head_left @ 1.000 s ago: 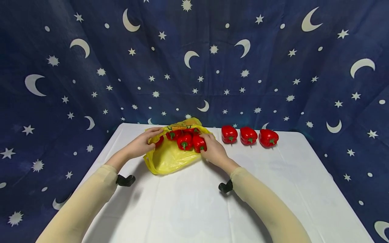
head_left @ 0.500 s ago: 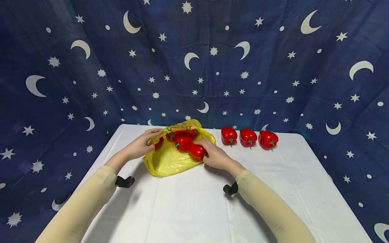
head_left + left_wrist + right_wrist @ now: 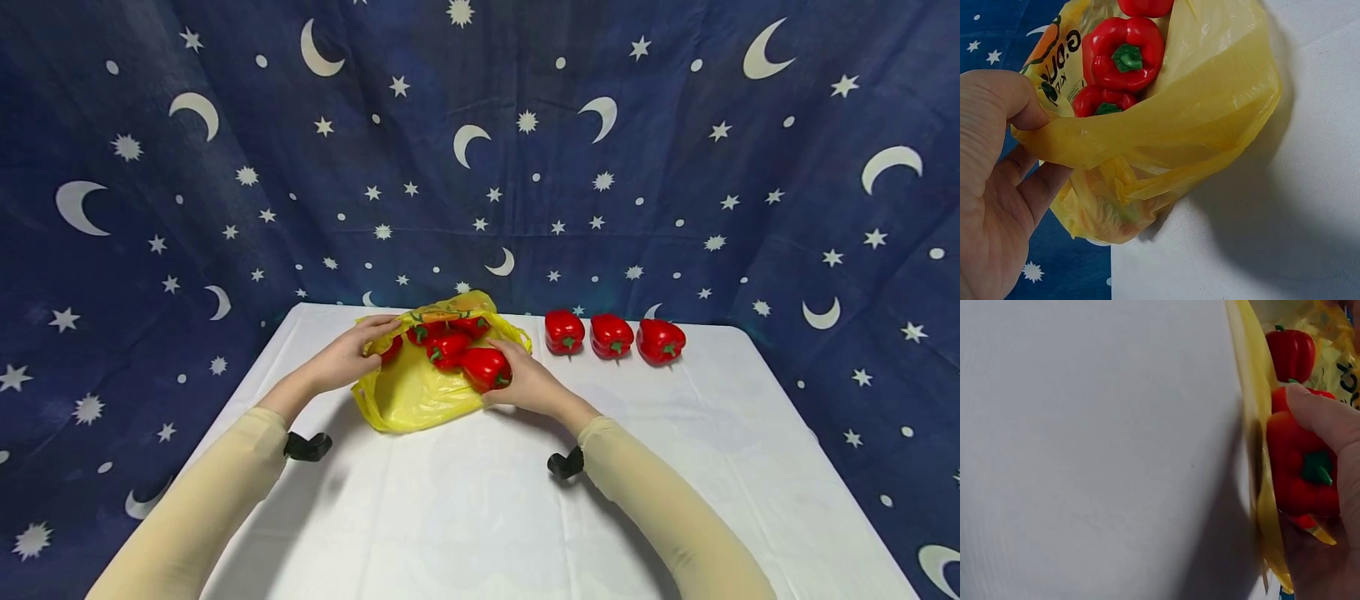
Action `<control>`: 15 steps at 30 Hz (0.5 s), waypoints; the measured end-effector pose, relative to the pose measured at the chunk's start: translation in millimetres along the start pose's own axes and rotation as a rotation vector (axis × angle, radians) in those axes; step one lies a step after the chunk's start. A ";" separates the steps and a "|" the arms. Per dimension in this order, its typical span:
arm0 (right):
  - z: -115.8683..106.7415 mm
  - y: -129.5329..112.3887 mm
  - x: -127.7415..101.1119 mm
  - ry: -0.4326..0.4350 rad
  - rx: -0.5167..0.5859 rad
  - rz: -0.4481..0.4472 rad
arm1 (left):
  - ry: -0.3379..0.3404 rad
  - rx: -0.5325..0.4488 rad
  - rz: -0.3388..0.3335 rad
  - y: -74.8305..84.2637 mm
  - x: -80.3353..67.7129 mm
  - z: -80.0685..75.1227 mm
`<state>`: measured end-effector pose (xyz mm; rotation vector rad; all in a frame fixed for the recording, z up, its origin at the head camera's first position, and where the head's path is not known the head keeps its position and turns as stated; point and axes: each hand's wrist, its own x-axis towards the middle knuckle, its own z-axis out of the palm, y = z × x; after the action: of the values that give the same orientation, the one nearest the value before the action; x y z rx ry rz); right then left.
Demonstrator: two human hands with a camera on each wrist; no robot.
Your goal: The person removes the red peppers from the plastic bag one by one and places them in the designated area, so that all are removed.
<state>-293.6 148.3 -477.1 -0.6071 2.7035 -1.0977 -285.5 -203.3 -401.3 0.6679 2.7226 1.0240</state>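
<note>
Two hands work at a yellow plastic bag [image 3: 411, 392] that lies open on the white tablecloth [image 3: 480, 500], near the far edge of the table. The left hand [image 3: 347, 357] pinches the bag's upper edge between thumb and curled fingers and holds the mouth up — the left wrist view shows the thin yellow film [image 3: 1166, 125] folded over the thumb, with printed lettering on the bag's side. The right hand [image 3: 527, 382] grips a red bell pepper [image 3: 486, 367] at the bag's mouth, its fingers curled round the fruit; in the right wrist view the thumb lies across the pepper's [image 3: 1300, 465] shoulder just above its green stem, and the bag's rim stands between the pepper and the bare cloth. More red peppers [image 3: 447, 344] sit inside the bag behind the held one, green stems showing; from the left wrist two of them [image 3: 1124, 55] can be seen packed close together, and a third is cut off by the top of the frame. Three further red peppers [image 3: 611, 335] stand in a row on the cloth to the right of the bag — apart from it and close to one another. Both forearms wear pale beige sleeves [image 3: 660, 508]. Behind the table hangs a dark blue backdrop [image 3: 675, 167] printed with white moons and stars.
</note>
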 end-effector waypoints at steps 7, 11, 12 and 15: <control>3.3 0.5 2.5 0.056 0.012 0.030 | -0.003 -0.001 0.005 3.3 3.8 -0.9; 4.6 6.1 1.5 0.070 0.066 0.016 | -0.007 0.001 -0.002 4.0 3.2 -1.1; 4.9 7.6 0.8 0.063 0.088 0.015 | -0.009 -0.001 -0.006 4.0 2.3 -0.9; 4.9 10.6 -1.1 0.035 0.148 0.011 | -0.010 -0.010 -0.019 3.5 0.0 -0.3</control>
<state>-294.4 152.5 -488.0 -0.5531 2.6204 -1.3035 -284.3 -201.1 -398.9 0.6429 2.7079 1.0265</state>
